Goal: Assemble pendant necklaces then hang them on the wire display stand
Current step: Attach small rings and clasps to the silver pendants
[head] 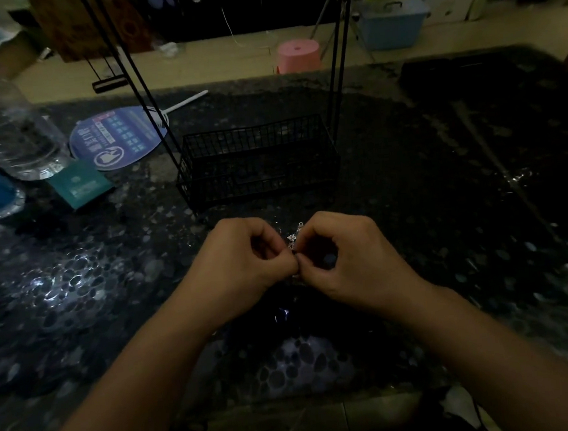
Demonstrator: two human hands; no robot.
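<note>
Fingertips of the left hand point(244, 252) and right hand point(341, 250) meet, both curled and pinching a small silver star-shaped pendant point(291, 240) (its chain too dim to trace) above the dark pebble-patterned bench point(446, 219). Just beyond stands the black wire display stand point(258, 159), its basket apparently bare. A clear plastic water bottle point(7, 128), a round purple paper fan point(116, 136) and a teal card box point(81, 185) lie far left; a pink plastic stool point(298, 56) sits on the floor behind.

Over a dark speckled table point(444, 202), the left hand point(245, 255) and right hand point(343, 255) met fingertip to fingertip, pinching what looked like a small silvery pendant point(292, 240) between them. Just beyond stood the black wire display stand point(258, 163); a clear bottle point(7, 128) and a blue fan point(120, 136) lay left.
</note>
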